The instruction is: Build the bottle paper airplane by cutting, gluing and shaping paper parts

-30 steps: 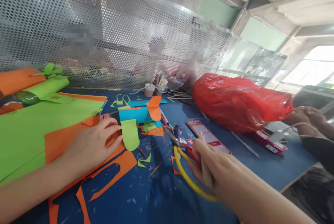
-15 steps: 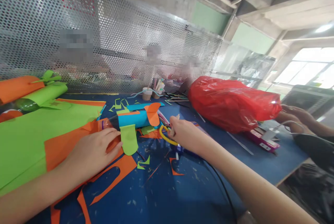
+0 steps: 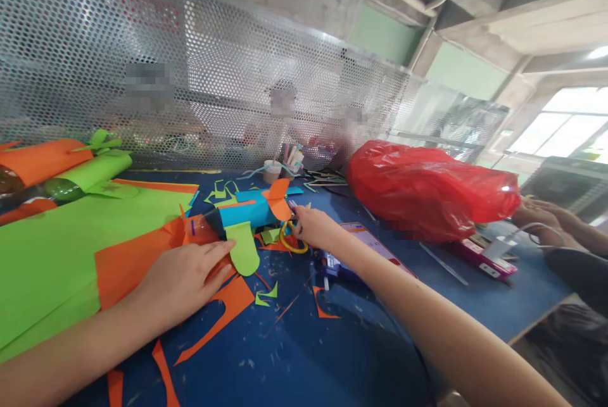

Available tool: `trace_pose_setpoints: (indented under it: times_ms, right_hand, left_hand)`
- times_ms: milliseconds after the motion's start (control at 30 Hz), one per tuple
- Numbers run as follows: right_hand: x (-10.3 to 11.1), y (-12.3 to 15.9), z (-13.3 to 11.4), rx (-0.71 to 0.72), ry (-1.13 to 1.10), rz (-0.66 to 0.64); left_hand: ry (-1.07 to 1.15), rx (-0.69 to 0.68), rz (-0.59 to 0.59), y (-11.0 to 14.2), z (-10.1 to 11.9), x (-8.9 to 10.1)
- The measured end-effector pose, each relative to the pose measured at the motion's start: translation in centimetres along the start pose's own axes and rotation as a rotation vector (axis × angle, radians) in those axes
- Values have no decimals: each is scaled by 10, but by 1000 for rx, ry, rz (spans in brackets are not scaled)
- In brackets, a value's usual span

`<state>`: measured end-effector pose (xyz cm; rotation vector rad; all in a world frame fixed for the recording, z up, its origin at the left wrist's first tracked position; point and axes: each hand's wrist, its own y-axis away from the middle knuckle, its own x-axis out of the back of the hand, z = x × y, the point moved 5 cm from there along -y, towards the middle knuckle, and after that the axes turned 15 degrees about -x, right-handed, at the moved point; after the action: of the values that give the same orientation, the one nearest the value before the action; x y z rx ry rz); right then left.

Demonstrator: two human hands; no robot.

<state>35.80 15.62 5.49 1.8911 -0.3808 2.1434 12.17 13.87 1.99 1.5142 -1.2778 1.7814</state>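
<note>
Paper model: a blue paper-wrapped tube with an orange fin and a green flap, lying on the blue table at centre; it sits at 12 o'clock from your left hand and 9 o'clock from your right.
Right hand: you reach forward with it to the model's right end; your fingers curl loosely around the yellow-handled scissors, whose loop shows just beside your palm at 8 o'clock. How tightly you hold them cannot be told.
Left hand: you lay it flat, fingers spread and holding nothing, on the orange sheet, fingertips touching the green flap at 1 o'clock.
Green sheet: large, under and at 9 o'clock of the orange sheet.
Scraps: green and orange offcuts scattered at 6 o'clock of the model.
Phone: flat on the table, partly under your right forearm, at 3 o'clock of the model.
Red bag: bulky plastic, at 2 o'clock, well apart from the model.
Cup of pens: at 12 o'clock, against the perforated screen.
Rolled tubes: orange and green, at 10 o'clock, far left.
Co-worker's hands: at 3 o'clock, beyond the bag.
</note>
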Motion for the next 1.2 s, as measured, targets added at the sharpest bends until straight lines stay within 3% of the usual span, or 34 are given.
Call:
trace_pose_setpoints:
  times_ms: [367,600,833,1000,1200]
  right_hand:
    - [-5,-10,3,18,-71,2]
    - [-6,-1,-3,98,-111,-40]
    - [23,51,36,121,-78,19]
    - [2,92,59,94,-83,47]
    - [-13,104,59,36,-173,171]
  left_hand:
    - [-9,-34,5,1,1,-1]
    - [29,-65,12,1,6,-5]
    - [84,-86,45,1,8,-4]
    - [105,-51,89,-1,7,2]
    - [138,-11,151,2,9,8]
